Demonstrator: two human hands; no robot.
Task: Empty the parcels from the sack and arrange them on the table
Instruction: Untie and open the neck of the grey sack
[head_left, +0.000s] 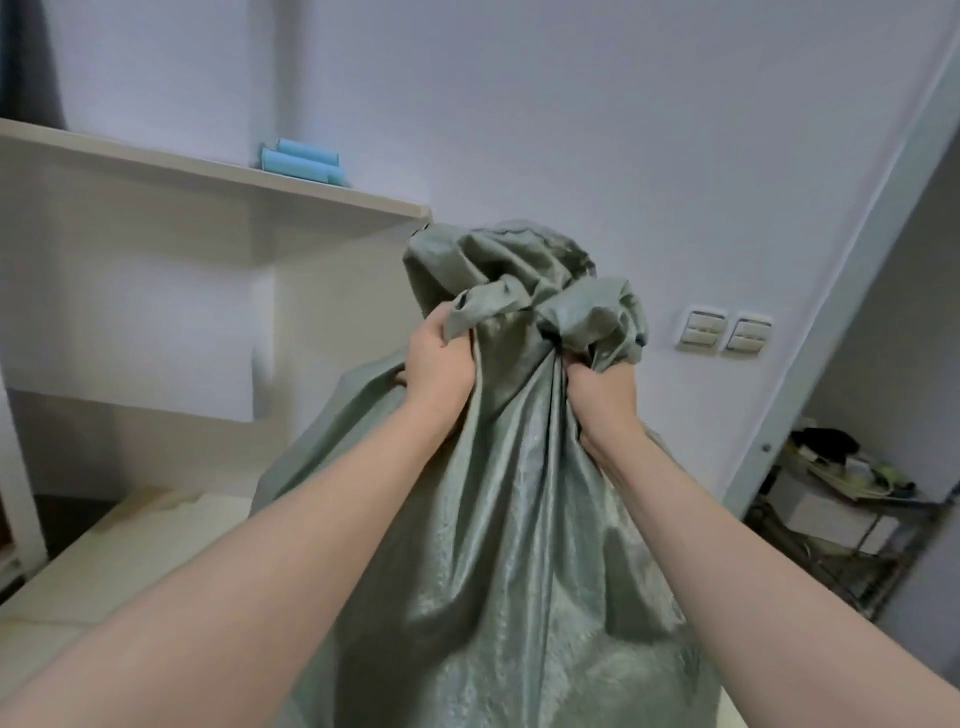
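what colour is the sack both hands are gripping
Grey-green with a slight woven sheen, the sack shows best in the head view, the only one.

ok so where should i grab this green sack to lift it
At the gathered neck, from the near side, a hand either side, as the left hand and right hand grip now. There the sack bunches into thick folds that fill a fist; its body below looks smooth, slack and probably slippery.

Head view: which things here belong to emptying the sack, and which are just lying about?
Job: sack, top bunched; table. Parcels not in view.
Lying about: blue rolls on the shelf; wall switches; cluttered wire rack.
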